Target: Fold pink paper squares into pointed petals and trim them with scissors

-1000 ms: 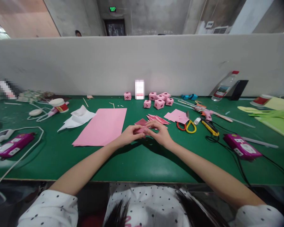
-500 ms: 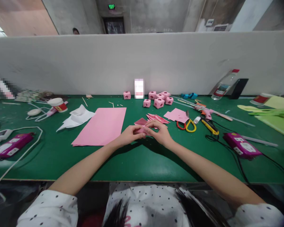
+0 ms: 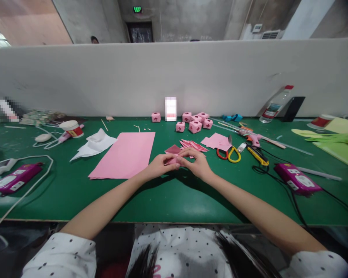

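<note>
Between my two hands is a folded piece of pink paper [image 3: 172, 150], its far corner showing beyond the fingers. My left hand [image 3: 161, 165] pinches it from the left, and my right hand [image 3: 197, 163] grips it from the right with bent fingers. The fingertips meet over the paper and hide much of its folds. Just behind my right hand lie several folded pink paper pieces [image 3: 193, 145] in a fanned heap. To the left rests a stack of pink paper sheets [image 3: 127, 154]. Folded pink paper cubes [image 3: 195, 126] stand farther back.
Right of my hands lie small pink sheets [image 3: 217, 141], scissors [image 3: 234, 154], a yellow utility knife [image 3: 258, 156] and a pink glue gun [image 3: 254, 139]. A purple power box [image 3: 297, 178] with cables sits farther right. A crumpled white tissue [image 3: 96, 143] and a paper cup [image 3: 72, 129] are left.
The fingers shift very slightly on the pink paper, and both hands stay in the same place. The whole view moves by a few pixels.
</note>
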A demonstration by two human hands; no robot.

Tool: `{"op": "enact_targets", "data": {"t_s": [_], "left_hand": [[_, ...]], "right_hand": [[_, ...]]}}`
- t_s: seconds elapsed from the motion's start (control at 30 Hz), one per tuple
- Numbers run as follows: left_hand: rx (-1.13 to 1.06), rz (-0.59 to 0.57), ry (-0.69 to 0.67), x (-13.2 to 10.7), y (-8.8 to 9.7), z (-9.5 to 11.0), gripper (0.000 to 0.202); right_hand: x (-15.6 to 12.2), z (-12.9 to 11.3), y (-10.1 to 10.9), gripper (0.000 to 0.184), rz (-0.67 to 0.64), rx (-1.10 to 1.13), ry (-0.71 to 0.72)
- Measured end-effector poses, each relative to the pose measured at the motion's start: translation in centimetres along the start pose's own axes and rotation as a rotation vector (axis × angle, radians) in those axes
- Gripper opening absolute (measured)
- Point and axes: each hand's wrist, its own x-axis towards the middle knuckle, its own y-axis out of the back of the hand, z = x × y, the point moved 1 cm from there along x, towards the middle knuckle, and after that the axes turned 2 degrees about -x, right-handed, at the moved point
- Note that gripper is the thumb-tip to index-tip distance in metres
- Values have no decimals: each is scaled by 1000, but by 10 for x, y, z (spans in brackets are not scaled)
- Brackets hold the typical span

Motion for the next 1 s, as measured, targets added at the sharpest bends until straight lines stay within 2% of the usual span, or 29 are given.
{"op": "enact_targets", "data": {"t_s": [0.23, 0.5, 1.0], "left_hand": [[192, 16, -17, -1, 1, -5, 32], [208, 34, -36, -2, 0, -1, 34], [225, 38, -11, -1, 0, -8, 27]], "right_hand": [[0, -3, 0, 13, 3, -15, -44], [1, -6, 0, 13, -10, -26, -57], [0, -2, -1, 13, -25, -27, -15]]}}
